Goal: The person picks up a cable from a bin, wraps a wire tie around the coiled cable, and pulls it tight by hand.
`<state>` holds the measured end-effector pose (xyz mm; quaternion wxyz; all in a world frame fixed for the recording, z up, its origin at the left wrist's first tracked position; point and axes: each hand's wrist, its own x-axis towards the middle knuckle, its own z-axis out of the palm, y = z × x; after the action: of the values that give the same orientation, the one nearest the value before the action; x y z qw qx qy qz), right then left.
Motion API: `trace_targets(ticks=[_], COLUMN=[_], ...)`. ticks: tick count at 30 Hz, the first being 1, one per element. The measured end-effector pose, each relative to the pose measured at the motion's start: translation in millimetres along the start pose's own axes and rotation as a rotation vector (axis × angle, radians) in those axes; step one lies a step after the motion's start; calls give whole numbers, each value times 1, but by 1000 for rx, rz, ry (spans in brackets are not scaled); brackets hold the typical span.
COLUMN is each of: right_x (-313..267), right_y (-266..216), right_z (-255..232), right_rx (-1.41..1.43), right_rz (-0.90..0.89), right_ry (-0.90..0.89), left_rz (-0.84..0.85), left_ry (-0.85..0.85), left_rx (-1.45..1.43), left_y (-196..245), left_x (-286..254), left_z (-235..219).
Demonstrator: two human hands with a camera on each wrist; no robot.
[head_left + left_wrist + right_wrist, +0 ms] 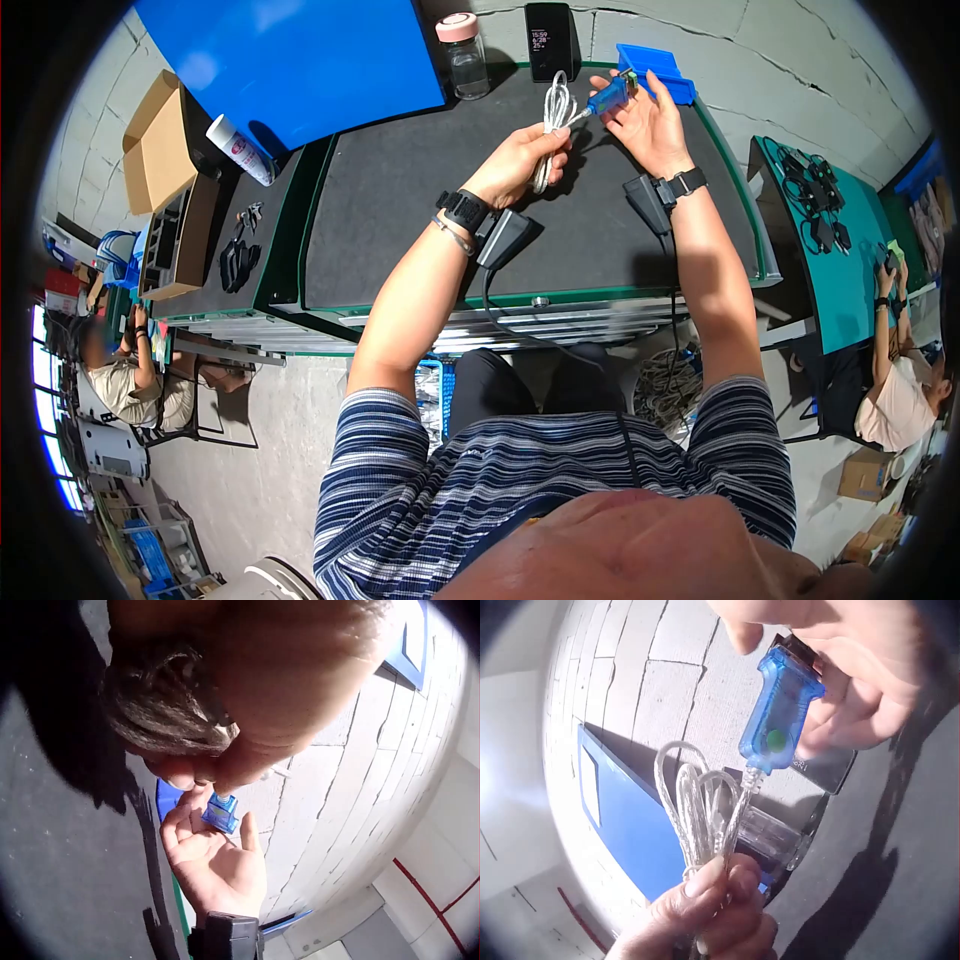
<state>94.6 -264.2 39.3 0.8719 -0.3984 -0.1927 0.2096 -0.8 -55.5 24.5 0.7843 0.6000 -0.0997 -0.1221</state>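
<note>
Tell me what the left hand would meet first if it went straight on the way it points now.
The left hand would probably meet the blue plug first, just ahead of it, then the right hand; depth is hard to judge.

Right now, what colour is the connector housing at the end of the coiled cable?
Translucent blue; the connector housing shows best in the right wrist view.
</note>
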Motion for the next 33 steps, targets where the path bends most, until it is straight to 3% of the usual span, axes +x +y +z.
trace_targets(ticks=[2,7,9,15,20,26,33], right_x=[1,-1,-2,-1,-3,-5,1], right_y=[1,7,5,8,8,10,18], right_z=[0,4,7,7,13,20,7], right_rx=[-117,-66,-128,-313,-143,-49,-189], right_rz=[-29,-9,-147,-151,26,139,-16], right_ry=[-50,-92,-101,-90,-182,-421,-312], left_rz=[-36,-87,-93,-137,-195,-138,-124], left_ry=[-91,-203,-206,-244,-262,-223,-272], left_rx=[-148,-160,-54,128,-148,-117,-4], left_y=[2,0,3,-3,-1,2,-5], left_x=[-1,-3,-5,-3,-1,-6,2], left_z=[0,-2,3,5,2,7,1])
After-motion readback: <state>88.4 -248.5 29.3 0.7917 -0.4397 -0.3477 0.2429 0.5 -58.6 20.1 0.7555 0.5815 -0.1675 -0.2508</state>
